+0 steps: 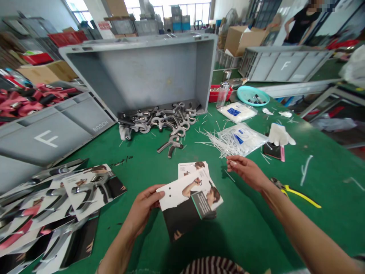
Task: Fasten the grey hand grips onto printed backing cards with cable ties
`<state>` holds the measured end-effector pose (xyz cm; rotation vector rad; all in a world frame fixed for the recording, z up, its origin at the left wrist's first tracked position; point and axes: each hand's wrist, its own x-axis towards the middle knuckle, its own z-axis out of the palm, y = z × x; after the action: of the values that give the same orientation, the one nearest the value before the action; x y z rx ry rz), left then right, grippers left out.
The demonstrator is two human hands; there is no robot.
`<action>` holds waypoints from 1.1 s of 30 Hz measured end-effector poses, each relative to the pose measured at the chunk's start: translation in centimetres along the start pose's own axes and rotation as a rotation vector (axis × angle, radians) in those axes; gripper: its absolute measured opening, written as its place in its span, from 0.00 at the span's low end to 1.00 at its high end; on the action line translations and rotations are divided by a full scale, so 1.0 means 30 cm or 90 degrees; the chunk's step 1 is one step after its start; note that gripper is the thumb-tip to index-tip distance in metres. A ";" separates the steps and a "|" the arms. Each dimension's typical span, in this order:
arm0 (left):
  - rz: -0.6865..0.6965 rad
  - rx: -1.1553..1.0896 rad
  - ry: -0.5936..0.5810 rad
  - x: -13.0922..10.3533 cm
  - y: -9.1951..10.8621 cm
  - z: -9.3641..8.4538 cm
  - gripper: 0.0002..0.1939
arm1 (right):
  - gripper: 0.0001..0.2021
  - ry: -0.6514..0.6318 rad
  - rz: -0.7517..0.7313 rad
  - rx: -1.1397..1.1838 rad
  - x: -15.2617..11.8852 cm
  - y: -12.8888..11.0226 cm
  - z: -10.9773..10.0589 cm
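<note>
My left hand (149, 205) grips the left edge of a printed card (188, 205) with two small holes, thumb on top. That card hangs tilted over a small stack of similar cards (182, 170) on the green table. To the right, my right hand (242, 167) is closed in a pinch beside a loose pile of white cable ties (222, 144); what sits between its fingertips is too small to make out. Beyond the cards lies a grey and black clamp (170, 146), in front of a heap of similar clamps (159, 120) spilling from a tipped grey crate (137, 76).
Clamps fastened on cards (88, 190) are piled at the left, below a crate of red clamps (51, 133). Yellow-handled cutters (302, 196), a white glove (281, 135), plastic bags (245, 139) and a turquoise bowl (253, 95) lie right. A person (302, 24) stands far back.
</note>
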<state>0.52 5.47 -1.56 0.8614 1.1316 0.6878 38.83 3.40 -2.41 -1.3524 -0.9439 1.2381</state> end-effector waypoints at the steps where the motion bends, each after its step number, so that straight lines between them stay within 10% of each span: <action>1: -0.001 0.009 -0.010 -0.002 0.003 -0.002 0.20 | 0.15 0.045 -0.017 -0.029 -0.009 -0.007 0.020; 5: 0.001 0.068 -0.073 -0.008 -0.010 0.029 0.17 | 0.10 0.129 -0.084 -0.079 -0.044 -0.045 0.124; 15: 0.018 0.024 -0.118 -0.004 -0.027 0.113 0.19 | 0.13 -0.076 -0.059 0.004 -0.111 -0.019 0.377; 22: 0.047 0.013 -0.087 -0.010 -0.039 0.091 0.20 | 0.07 0.083 -0.279 -0.186 -0.205 -0.052 0.414; 33: 0.072 0.049 -0.090 0.017 -0.057 0.103 0.22 | 0.10 0.031 -0.499 -0.395 -0.217 0.042 0.417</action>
<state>3.70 4.32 -2.71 1.0297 0.9933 0.6693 25.38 -0.94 -1.76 -1.2438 -1.6961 0.3131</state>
